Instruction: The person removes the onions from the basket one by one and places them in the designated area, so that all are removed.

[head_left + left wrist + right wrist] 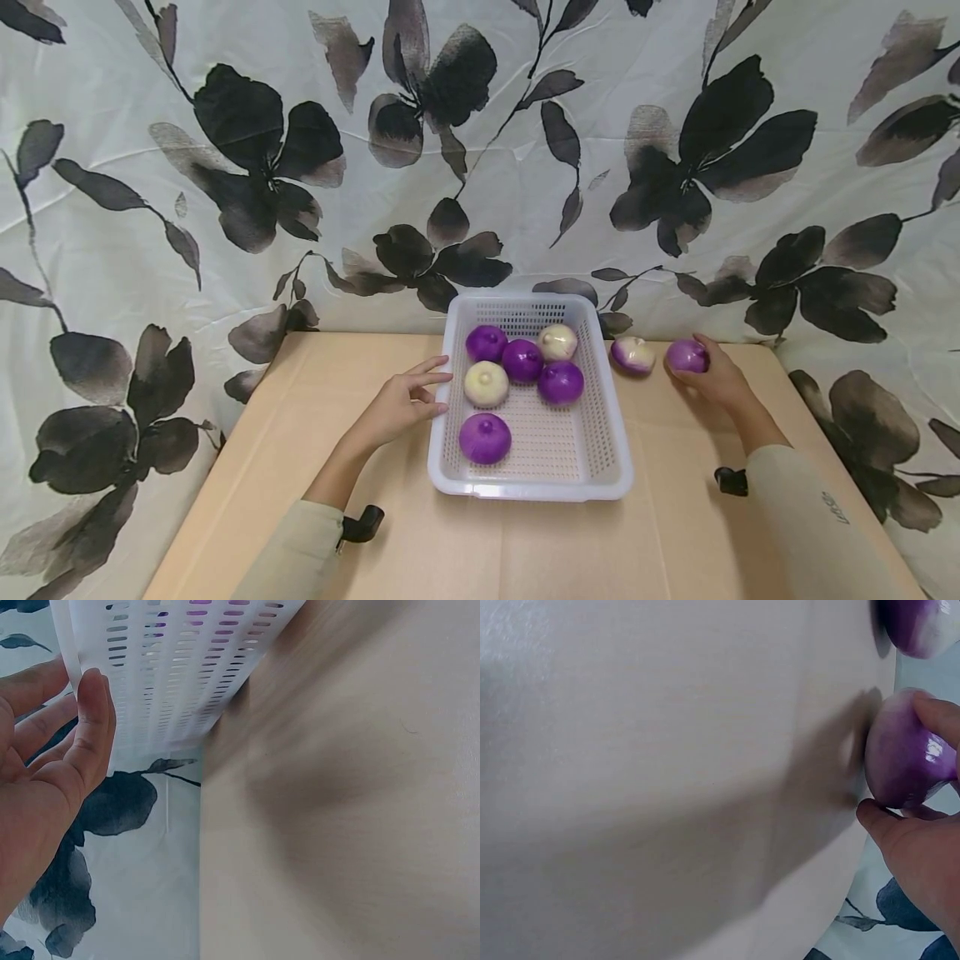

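My right hand [716,379] grips a purple onion [687,357] at the table's far right, thumb and fingers on its sides. The right wrist view shows that onion [907,754] low over or on the table. Just left of it lies a purple-and-white onion [632,356], untouched. With fingers fairly straight, my left hand [401,404] touches the left rim of a white plastic basket [615,450]. Inside the basket sit purple onions, one nearest the front [485,438], and two whitish onions, one at the left [486,384] and one at the back [557,342].
The basket stands on a light wood-coloured table [300,433]. A white cloth with dark printed flowers [562,208] hangs behind the table and along both sides. Dark wrist devices [363,523] sit at both sleeves.
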Motion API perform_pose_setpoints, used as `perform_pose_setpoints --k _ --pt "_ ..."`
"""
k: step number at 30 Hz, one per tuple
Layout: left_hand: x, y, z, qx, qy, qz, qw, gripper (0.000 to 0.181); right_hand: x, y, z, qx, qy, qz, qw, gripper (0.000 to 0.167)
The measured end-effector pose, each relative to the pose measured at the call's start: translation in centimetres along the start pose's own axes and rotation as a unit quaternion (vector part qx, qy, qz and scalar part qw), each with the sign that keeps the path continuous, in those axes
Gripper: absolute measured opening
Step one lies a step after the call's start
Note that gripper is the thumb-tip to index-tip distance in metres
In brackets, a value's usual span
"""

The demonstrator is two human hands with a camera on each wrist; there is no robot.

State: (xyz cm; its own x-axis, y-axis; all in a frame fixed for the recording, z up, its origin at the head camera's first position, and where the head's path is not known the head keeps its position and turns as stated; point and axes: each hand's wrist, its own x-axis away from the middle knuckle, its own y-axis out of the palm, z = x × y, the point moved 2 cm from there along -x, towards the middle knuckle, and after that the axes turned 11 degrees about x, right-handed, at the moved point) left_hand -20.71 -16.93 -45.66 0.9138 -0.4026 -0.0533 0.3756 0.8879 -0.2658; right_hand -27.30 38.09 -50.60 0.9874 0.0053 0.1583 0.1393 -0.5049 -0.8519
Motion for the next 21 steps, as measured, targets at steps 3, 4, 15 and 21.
perform_pose_setpoints --k 3,4,15,21 --pt "0.0 0.0 -0.1 -0.001 0.001 0.000 1.0000 0.052 0.1 0.0 0.1 -0.003 0.002 0.000 1.0000 0.096" --pt "0.1 0.0 -0.1 -0.002 0.002 -0.001 1.0000 0.052 0.2 0.0 0.1 -0.004 0.002 0.000 1.0000 0.097" --pt "0.1 0.0 -0.3 -0.005 0.003 0.000 1.0000 0.052 0.5 -0.6 0.5 -0.013 0.007 -0.006 0.9999 0.097" --pt "-0.1 0.0 -0.3 -0.002 0.000 -0.001 1.0000 0.052 1.1 -1.7 0.1 -0.008 -0.005 -0.008 0.9999 0.097"
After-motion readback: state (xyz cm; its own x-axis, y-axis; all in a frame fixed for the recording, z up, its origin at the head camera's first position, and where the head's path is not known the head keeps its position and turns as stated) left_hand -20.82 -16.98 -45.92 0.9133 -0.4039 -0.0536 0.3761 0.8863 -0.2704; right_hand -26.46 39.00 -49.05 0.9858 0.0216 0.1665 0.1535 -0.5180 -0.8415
